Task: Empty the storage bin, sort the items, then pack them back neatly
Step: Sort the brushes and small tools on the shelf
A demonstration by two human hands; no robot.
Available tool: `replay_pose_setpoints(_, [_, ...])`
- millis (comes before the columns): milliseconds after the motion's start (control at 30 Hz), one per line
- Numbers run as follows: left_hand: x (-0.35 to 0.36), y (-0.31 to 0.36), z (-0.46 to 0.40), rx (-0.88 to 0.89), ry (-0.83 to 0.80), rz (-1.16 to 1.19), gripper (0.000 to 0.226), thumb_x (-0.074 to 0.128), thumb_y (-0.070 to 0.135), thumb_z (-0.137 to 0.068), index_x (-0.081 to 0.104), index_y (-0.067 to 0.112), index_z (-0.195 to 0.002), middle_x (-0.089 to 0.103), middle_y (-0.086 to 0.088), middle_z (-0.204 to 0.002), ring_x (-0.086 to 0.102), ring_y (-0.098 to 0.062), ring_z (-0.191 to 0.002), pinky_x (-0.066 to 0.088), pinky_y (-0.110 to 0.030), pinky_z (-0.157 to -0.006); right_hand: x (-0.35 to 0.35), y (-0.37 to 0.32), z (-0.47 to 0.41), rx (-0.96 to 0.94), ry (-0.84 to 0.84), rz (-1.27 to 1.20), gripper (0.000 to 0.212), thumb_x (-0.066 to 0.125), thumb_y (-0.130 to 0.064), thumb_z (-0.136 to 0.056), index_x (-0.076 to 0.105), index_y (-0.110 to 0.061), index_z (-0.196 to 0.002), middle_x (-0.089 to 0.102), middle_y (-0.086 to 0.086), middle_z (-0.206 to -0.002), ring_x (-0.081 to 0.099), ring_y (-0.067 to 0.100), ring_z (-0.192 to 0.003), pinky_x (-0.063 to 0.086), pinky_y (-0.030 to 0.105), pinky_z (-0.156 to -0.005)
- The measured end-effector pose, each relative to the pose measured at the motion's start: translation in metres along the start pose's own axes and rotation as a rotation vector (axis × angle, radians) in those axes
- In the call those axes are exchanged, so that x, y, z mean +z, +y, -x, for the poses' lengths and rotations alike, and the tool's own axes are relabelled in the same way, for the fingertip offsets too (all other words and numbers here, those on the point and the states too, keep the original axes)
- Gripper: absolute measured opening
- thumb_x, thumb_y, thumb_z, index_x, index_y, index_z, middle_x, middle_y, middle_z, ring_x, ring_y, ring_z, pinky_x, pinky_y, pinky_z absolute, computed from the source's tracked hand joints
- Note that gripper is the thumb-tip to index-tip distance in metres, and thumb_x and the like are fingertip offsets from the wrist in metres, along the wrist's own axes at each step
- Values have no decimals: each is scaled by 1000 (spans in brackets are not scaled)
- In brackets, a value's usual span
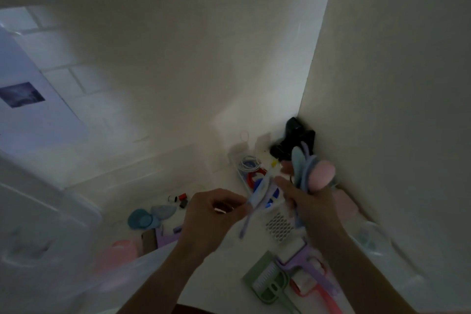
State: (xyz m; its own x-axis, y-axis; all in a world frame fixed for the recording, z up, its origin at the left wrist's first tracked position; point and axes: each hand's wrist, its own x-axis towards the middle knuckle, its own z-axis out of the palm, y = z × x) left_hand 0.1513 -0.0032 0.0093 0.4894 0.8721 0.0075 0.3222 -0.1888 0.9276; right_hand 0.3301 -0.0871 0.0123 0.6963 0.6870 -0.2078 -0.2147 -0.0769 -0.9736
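Observation:
My right hand (309,208) grips a bunch of pastel utensils (309,172), pink, blue and purple, with their heads pointing up. My left hand (212,211) pinches a thin blue-and-purple stick-like item (254,208) that slants between the two hands. A translucent storage bin (38,216) stands at the left with its rim toward me. Sorted items lie on the white surface below: a white perforated grater (279,227), a green comb-like tool (266,282) and a purple lint roller (303,262). The picture is dim and blurred.
Blue sponges (147,216), small thread spools (178,199), a pink round thing (116,253) and a purple box (165,236) lie left of my hands. A small clear tray with cords (251,168) and a black object (293,140) sit in the corner. A white wall (382,84) rises at right.

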Motion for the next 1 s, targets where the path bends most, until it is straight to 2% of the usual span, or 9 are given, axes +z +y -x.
replay_pose_setpoints(167, [-19, 6, -5, 99, -12, -98, 11, 86, 19, -73, 78, 27, -71, 72, 12, -69, 65, -8, -61, 52, -22, -56, -18, -13, -7, -113, -152, 94, 13, 78, -11, -79, 66, -11, -72, 58, 10, -56, 54, 17, -48, 50, 28, -51])
replay_pose_setpoints(267, [-26, 6, -9, 119, 31, -178, 15, 84, 20, -74, 75, 30, -70, 69, 17, -67, 62, -3, -58, 47, -16, -55, -19, -14, -2, -82, -131, 61, 22, 77, -11, -81, 65, -13, -62, 53, 8, -52, 50, 14, -46, 48, 22, -49])
replay_pose_setpoints(333, [-28, 6, -12, 127, 76, -225, 15, 82, 21, -76, 73, 32, -73, 68, 18, -71, 63, -4, -63, 49, -18, -57, -19, -12, 1, -84, -128, 60, 26, 78, -15, -80, 63, -2, -63, 55, 11, -55, 51, 17, -49, 48, 24, -50])
replay_pose_setpoints(400, [-23, 12, -12, 191, 76, -235, 13, 82, 30, -76, 72, 34, -84, 68, 19, -79, 64, -3, -72, 51, -20, -63, -14, -9, 5, -101, -135, 66, 35, 78, -17, -80, 58, 6, -63, 54, 12, -52, 49, 17, -46, 47, 26, -49])
replay_pose_setpoints(500, [-6, 30, -10, 380, 47, -290, 26, 74, 53, -81, 72, 37, -101, 68, 20, -92, 66, -2, -82, 52, -20, -72, -3, -7, 10, -80, -164, 47, 32, 75, -11, -82, 56, -2, -58, 52, 5, -46, 48, 11, -40, 45, 21, -45])
replay_pose_setpoints(633, [7, 38, -6, 497, 27, -273, 22, 75, 47, -84, 73, 36, -103, 68, 20, -91, 65, 0, -81, 53, -21, -72, -1, -5, 12, -93, -153, 17, 21, 72, -8, -84, 59, 0, -70, 56, 6, -49, 51, 14, -43, 47, 24, -46])
replay_pose_setpoints(733, [11, 32, -6, 532, 63, -285, 14, 73, 39, -87, 77, 32, -99, 65, 24, -88, 62, 9, -79, 49, -11, -73, -5, -4, 11, -94, -137, 40, 25, 70, -3, -85, 57, -4, -64, 55, -2, -43, 51, 8, -39, 46, 19, -44])
replay_pose_setpoints(833, [11, 33, -8, 505, 39, -242, 12, 73, 37, -87, 77, 30, -97, 67, 20, -88, 64, 3, -77, 52, -17, -71, -6, 0, 11, -115, -150, 89, 28, 72, -7, -82, 56, -6, -59, 51, -2, -39, 48, 5, -36, 45, 17, -42])
replay_pose_setpoints(1000, [-3, 15, -10, 462, -4, -301, 8, 74, 30, -86, 78, 26, -93, 67, 17, -88, 65, 2, -76, 53, -17, -70, -15, -2, 1, -99, -220, -182, 22, 80, -23, -74, 66, -7, -77, 46, 14, -58, 42, 22, -52, 38, 31, -50])
